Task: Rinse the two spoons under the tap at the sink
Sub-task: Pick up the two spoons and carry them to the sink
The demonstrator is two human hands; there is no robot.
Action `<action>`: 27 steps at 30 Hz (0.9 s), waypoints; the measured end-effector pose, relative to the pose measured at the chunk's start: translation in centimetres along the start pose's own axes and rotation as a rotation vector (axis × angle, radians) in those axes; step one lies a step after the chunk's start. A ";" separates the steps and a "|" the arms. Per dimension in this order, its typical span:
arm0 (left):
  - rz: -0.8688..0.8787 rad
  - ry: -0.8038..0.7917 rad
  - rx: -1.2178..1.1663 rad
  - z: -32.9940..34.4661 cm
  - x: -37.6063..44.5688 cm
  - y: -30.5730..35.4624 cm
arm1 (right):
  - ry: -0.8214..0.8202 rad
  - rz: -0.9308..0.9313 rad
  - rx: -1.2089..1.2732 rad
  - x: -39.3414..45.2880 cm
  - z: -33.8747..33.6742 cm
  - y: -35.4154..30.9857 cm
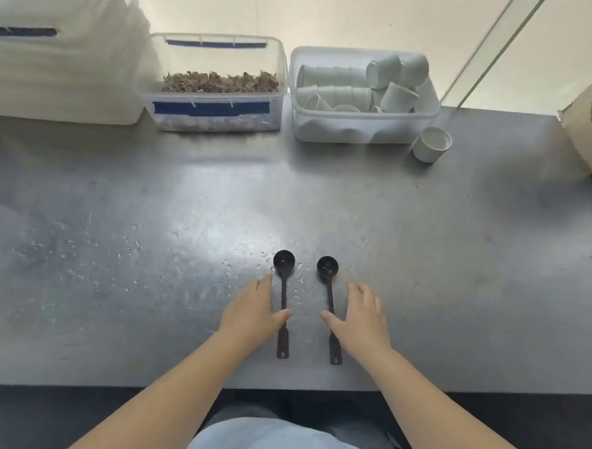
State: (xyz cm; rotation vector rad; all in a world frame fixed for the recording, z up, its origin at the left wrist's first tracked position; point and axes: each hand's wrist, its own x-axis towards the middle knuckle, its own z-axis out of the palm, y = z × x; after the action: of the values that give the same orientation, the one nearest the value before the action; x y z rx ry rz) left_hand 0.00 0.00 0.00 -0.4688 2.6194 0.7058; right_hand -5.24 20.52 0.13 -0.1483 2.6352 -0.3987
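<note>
On the grey metal counter, wet with scattered droplets, the left hand lies open, thumb over the handle of the left black plastic measuring spoon. Just beside it lies the right black measuring spoon, parallel, bowl pointing away, with the open right hand's thumb touching its handle. Neither spoon is gripped.

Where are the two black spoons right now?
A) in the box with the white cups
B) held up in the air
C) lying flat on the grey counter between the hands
C: both spoons lie flat on the counter, between the left hand and right hand.
</note>
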 end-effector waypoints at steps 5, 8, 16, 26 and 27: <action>-0.070 -0.043 -0.165 0.5 1.5 0.7 | -0.058 0.124 0.367 2.0 0.4 0.7; -0.128 -0.022 -0.226 0.8 2.3 1.2 | -0.070 0.149 0.380 2.9 0.3 0.7; -0.222 0.023 -0.223 1.4 3.1 1.9 | -0.159 0.089 0.305 4.8 0.5 0.3; -0.286 -0.149 -0.405 0.0 4.3 0.7 | -0.344 0.169 0.631 5.7 -0.1 0.2; -0.291 -0.174 -0.478 -0.3 4.1 0.4 | -0.361 0.161 0.671 5.6 -0.4 0.4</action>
State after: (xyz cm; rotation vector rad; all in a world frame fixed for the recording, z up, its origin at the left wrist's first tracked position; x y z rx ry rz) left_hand -3.83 -0.69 -1.45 -0.8600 2.1492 1.2105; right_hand -10.41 20.04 -2.09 0.1915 2.0192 -1.0572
